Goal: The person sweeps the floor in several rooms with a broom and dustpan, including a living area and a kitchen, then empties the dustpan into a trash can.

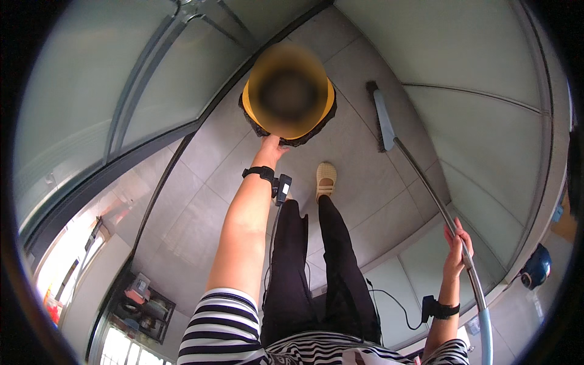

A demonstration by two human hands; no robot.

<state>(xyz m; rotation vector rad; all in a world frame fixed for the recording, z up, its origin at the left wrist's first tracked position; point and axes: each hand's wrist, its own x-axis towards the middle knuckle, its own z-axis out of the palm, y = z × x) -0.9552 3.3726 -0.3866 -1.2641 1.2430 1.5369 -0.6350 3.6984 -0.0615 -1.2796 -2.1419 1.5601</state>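
Note:
My left hand (272, 148) reaches forward and grips the near rim of a yellow bin (329, 107). A black plastic liner (306, 138) is folded out over the bin's edge. The inside of the bin is blurred, so its contents cannot be told. At my right side, my right hand (457, 248) is wrapped around the metal pole of a broom (426, 182), which has a light blue grip at its lower end in the picture. The blue broom head (383, 117) with dark bristles rests on the grey tiled floor (365, 182), right of the bin.
Pale cabinet fronts (474, 123) run along the right. A glass panel door (77, 91) with a dark frame is at the left. Below it stands a dark rack (150, 315) with kitchenware. One beige clog (326, 179) shows on my foot. Cables hang from my wrist devices.

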